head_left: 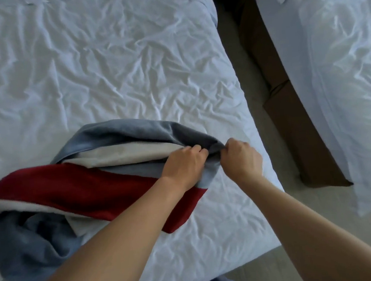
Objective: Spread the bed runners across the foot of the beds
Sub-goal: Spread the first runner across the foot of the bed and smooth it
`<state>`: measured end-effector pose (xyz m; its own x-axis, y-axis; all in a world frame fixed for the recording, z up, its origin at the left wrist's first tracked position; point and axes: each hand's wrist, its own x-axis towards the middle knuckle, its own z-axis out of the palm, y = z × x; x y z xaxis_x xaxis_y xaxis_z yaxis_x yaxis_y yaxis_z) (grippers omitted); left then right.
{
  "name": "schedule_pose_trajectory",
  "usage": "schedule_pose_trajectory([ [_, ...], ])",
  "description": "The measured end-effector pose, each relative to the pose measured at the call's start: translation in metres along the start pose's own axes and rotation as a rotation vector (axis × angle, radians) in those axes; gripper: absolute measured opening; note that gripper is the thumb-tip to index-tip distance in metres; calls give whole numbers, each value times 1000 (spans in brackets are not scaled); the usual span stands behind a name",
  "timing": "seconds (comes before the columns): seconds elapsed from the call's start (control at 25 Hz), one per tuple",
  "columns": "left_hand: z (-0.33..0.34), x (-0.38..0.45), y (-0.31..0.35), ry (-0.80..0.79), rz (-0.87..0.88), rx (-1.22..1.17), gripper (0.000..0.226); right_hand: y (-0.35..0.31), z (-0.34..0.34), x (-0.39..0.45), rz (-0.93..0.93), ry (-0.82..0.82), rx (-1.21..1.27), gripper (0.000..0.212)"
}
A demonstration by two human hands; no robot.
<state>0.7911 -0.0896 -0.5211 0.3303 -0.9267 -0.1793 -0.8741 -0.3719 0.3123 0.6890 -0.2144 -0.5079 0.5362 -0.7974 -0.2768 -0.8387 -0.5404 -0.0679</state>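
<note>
Both hands, left hand (183,166) and right hand (241,158), pinched one corner of the bunched blue, grey and red bed runner (83,185) near the near bed's (106,68) right edge. Tangled folds could snag, likely dragging it off-square or wrinkling the sheet.

Bare forearms (112,243) (no sleeves showing).

Two beds (106,68) (341,59), one runner (83,187), two hands (184,165) (241,160)

both hands (183,166) (241,160) grip bed runner (76,190) on bed (106,68).
</note>
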Motion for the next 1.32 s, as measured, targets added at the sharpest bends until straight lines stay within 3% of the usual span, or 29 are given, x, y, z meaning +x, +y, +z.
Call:
schedule_pose_trajectory([
  [0.08,-3,24,18,18,-28,-39,7,18,-11,17,19,64,70,20],
  [0.16,3,36,20,-10,-105,-48,8,35,-10,25,12,30,104,22],
  [0.24,14,35,9,-56,-188,-38,17,48,8,18,-48,-122,60,30],
  [0.32,27,29,3,-16,-247,-47,16,53,32,4,-116,-312,42,43],
  [0.4,40,22,11,46,-288,-63,13,49,56,-7,-149,-390,115,47],
  [0.48,51,16,21,60,-326,-83,12,41,74,-11,-147,-371,220,34],
  [0.68,65,1,35,82,-282,-6,18,70,64,15,-132,-290,170,16],
  [0.92,38,25,51,262,-196,32,10,102,27,27,-154,-213,119,19],
  [1.0,27,27,28,294,-241,112,26,95,19,35,-153,-170,187,39],
  [1.08,21,21,1,196,-363,199,46,79,16,45,-164,-171,225,61],
  [1.16,24,12,-17,26,-492,259,53,59,19,50,-188,-183,229,64],
  [1.28,29,7,-31,-82,-573,249,28,46,31,48,-259,-142,213,21],
  [1.32,29,11,-33,-50,-578,214,22,49,33,48,-247,-137,179,23],
])
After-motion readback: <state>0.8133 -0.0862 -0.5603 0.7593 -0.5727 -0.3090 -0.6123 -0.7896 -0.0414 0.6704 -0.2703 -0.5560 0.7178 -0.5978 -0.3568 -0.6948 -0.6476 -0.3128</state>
